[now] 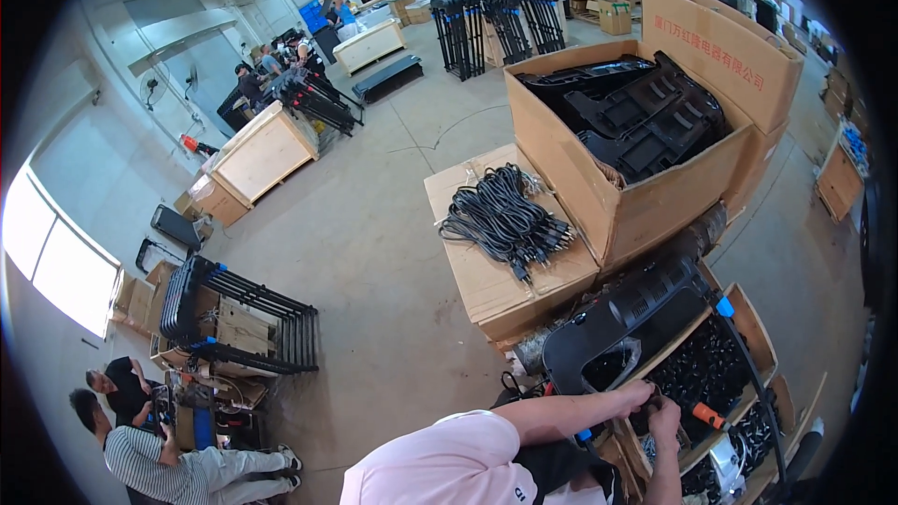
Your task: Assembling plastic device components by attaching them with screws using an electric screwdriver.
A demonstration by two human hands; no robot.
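My left hand (637, 396) and my right hand (665, 414) meet at the lower right, over wooden bins. The fingers of both are closed and nearly touching; whatever is between them is too small to make out. Just below the hands lies a dark, box-like area of small parts. Beyond them a bin of small black parts (703, 362) stands open. An orange-and-black tool (711, 416) rests to the right of my right hand. A black plastic panel with a vented housing (645, 295) lies beyond my left hand, its lower part near my forearm.
A bundle of black cables (510, 222) lies on a cardboard box (458, 276) ahead. An open carton (645, 201) beside it holds black plastic shells (655, 112). Black frames (248, 313) are stacked at the left, where two people (154, 454) stand.
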